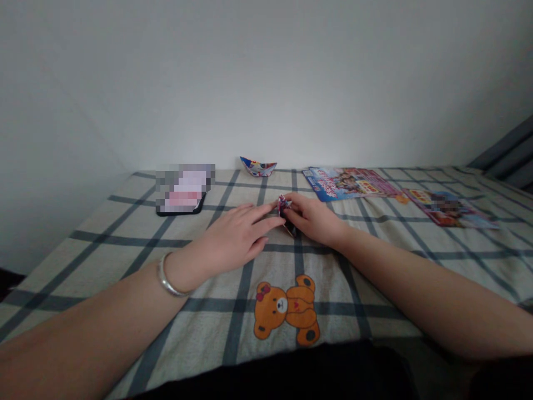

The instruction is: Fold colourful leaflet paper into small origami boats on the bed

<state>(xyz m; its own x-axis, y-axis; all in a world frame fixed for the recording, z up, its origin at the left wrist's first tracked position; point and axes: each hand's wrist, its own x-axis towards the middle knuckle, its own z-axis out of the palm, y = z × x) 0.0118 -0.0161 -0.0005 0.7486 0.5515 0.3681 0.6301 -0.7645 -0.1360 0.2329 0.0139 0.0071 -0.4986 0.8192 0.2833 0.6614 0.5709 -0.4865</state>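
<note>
On cloth (125,239), right hand (315,220) pinching folded paper (283,205)

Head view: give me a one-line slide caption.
Left hand and right hand meet on a small folded paper on a checked sheet, paper boat behind.

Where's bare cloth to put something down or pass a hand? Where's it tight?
Free: the cloth left of the left hand, below the phone; the strip between phone and paper boat; the bear print between the forearms. Crowded: centre, where the right hand joins it on the folded paper; back right, taken by the magazine and leaflet.
</note>
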